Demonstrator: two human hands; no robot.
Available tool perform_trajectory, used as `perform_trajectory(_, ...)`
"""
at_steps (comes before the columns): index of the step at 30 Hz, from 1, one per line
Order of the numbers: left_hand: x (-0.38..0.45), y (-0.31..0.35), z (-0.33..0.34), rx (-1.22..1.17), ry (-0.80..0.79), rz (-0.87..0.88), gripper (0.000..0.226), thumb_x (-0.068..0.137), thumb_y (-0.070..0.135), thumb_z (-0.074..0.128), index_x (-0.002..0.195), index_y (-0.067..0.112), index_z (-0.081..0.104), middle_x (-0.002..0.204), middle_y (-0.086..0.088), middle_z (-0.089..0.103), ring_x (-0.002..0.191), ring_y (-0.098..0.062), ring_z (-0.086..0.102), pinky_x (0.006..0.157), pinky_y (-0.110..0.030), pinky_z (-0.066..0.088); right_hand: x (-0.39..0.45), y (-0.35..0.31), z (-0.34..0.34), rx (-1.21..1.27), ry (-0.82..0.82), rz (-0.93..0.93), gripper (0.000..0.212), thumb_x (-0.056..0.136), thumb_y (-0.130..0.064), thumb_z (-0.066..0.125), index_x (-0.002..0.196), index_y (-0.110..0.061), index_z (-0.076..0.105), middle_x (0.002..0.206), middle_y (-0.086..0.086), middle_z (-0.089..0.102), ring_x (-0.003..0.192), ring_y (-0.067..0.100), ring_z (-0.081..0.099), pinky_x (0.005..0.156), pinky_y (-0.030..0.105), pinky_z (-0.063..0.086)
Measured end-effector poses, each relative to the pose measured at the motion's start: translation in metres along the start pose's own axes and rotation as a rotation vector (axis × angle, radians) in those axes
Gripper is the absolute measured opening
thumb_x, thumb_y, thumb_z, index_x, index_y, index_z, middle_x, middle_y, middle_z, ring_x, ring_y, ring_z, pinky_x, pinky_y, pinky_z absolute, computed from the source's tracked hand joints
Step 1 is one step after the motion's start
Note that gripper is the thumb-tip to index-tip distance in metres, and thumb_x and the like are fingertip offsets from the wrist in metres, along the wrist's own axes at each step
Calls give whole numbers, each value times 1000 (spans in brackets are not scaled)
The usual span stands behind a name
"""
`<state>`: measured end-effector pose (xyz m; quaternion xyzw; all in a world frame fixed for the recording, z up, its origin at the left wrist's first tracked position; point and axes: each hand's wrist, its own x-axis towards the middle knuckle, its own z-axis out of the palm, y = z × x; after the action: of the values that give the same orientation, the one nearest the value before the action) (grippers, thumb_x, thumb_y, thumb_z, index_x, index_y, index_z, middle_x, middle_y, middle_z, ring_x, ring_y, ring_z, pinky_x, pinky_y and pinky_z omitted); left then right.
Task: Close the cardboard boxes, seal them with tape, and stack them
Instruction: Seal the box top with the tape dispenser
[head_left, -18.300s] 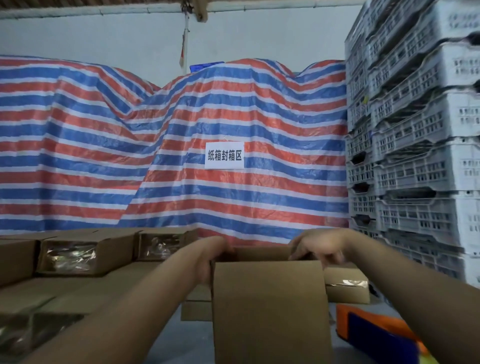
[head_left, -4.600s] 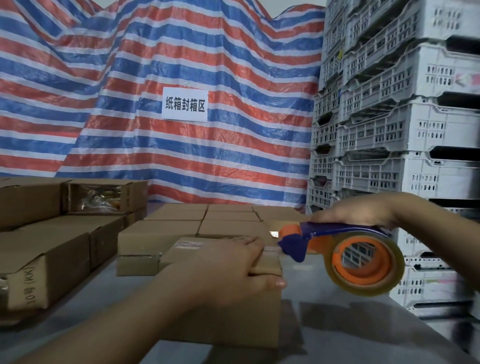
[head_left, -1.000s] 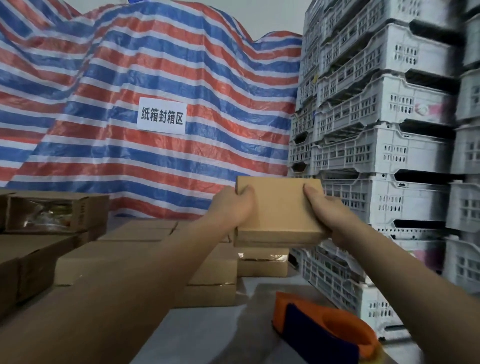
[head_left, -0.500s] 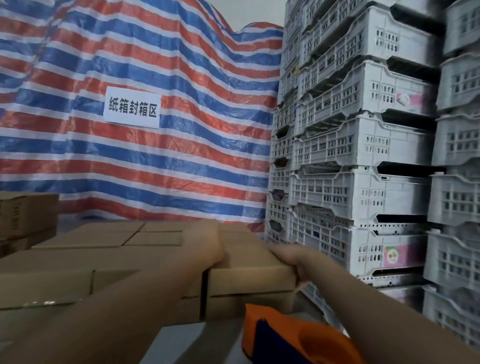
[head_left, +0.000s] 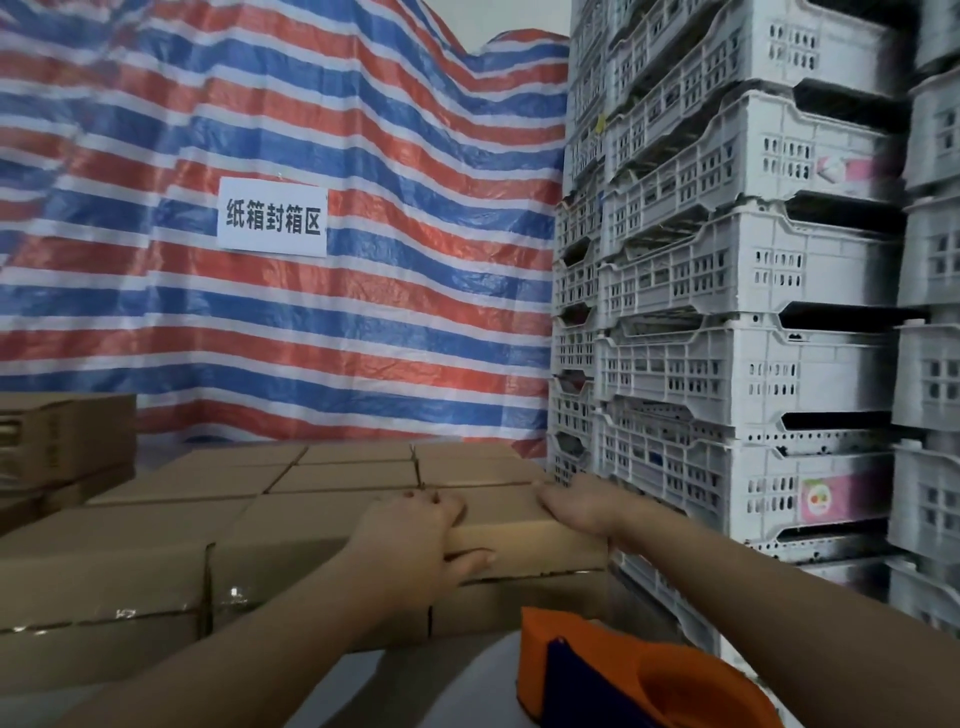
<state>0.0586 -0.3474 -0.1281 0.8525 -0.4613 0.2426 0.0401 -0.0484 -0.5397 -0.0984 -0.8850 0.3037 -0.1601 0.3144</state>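
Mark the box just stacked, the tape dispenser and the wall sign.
box just stacked (head_left: 524, 543), head view, front face.
tape dispenser (head_left: 639, 680), head view, orange body.
wall sign (head_left: 272, 217), head view, centre of the lettering.

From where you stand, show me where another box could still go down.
Bare grey tabletop lies in front of the stacked boxes, left of the tape dispenser. The stack's flat top is also free behind the hands. It is crowded at right, where the just-placed box nearly meets the white crates.
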Motion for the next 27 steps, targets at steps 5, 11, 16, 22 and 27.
perform_trajectory(5,1,0,4,33,61,8,63,84,80,35,119,31,50,110,5,59,92,-14,55,75,-31,46,8,2,2,-32,1,-34,60,100,-56,40,140,-12,50,129,10,56,100,19,51,83,28,40)
perform_trajectory(11,-4,1,-2,21,59,-7,60,84,80,35,114,30,51,106,5,58,88,-13,51,73,-32,42,11,0,3,-99,-3,-30,76,100,-65,29,150,-10,39,149,15,46,122,28,51,93,32,42)
perform_trajectory(16,-23,-4,-37,-239,132,-36,39,93,67,38,103,32,53,87,12,54,76,-3,52,67,-25,48,-11,-31,-1,-294,151,-175,65,103,-59,25,144,-12,45,143,16,54,127,30,54,102,38,42)
perform_trajectory(22,-71,-27,-91,-352,230,-66,26,101,36,48,76,31,54,71,10,57,63,0,56,60,-15,46,-81,-105,-1,-303,318,-486,34,99,-38,48,80,-13,60,82,4,65,75,19,61,66,35,53)
perform_trajectory(27,-133,-49,-117,-212,327,-61,48,102,43,43,58,25,43,51,10,44,55,-1,55,54,-15,44,-151,-140,36,-17,444,-619,46,96,-21,52,52,-16,40,48,-5,43,46,10,45,45,25,33)
